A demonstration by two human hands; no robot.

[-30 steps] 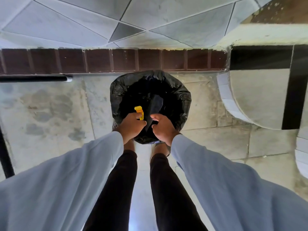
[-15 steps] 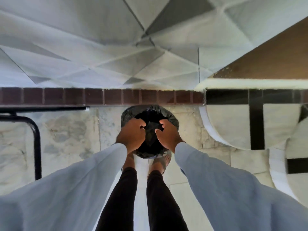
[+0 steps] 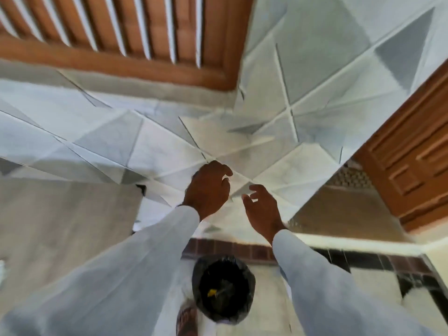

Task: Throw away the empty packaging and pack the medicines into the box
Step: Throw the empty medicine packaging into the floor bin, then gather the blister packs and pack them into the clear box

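Note:
A bin lined with a black bag (image 3: 238, 264) stands on the floor at the bottom middle, between my sleeves. A small yellow piece of packaging (image 3: 212, 292) lies inside it. My left hand (image 3: 207, 189) is raised well above the bin, fingers loosely curled, holding nothing. My right hand (image 3: 263, 210) is beside it, fingers spread, also holding nothing. No medicine box or medicines are in view. The frame is blurred by motion.
A white wall with raised triangular panels (image 3: 278, 141) fills the middle. A wooden louvred window (image 3: 150, 27) is at the top, a wooden door (image 3: 417, 166) at the right. A dark brick strip (image 3: 232, 248) runs behind the bin. My sandalled foot (image 3: 188, 322) is next to the bin.
Both hands have let go of the bag's rim and risen away from the bin. The yellow packaging now lies in the bin. The view has tilted upward towards the wall.

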